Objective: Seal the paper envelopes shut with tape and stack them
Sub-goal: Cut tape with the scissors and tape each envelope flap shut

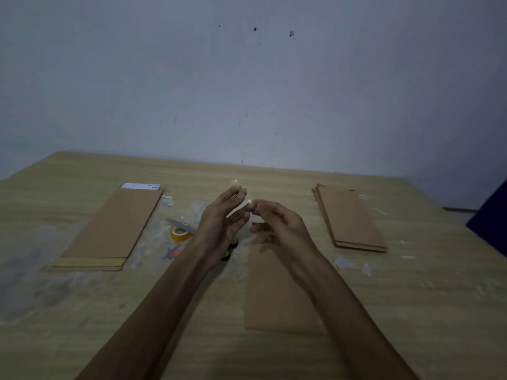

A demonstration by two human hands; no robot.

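Left hand (223, 215) and right hand (277, 226) are raised above the surface (411, 311), each pinching one end of a clear tape strip (241, 200); the envelope (277, 292) to seal lies flat directly below them, near the front edge. Judgement: keep the strip taut and untwisted, lower it square across the far flap, press from the middle outward. Open room lies between the left pile (109, 229) and right stack (351, 218), but the tape roll (179, 233) sits just beside the left wrist.

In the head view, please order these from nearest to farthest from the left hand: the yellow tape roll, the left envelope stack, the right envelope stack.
From the left hand:
1. Yellow tape roll, just to its left.
2. Left stack of brown paper envelopes, farther left.
3. Right stack of brown paper envelopes, beyond the right hand.
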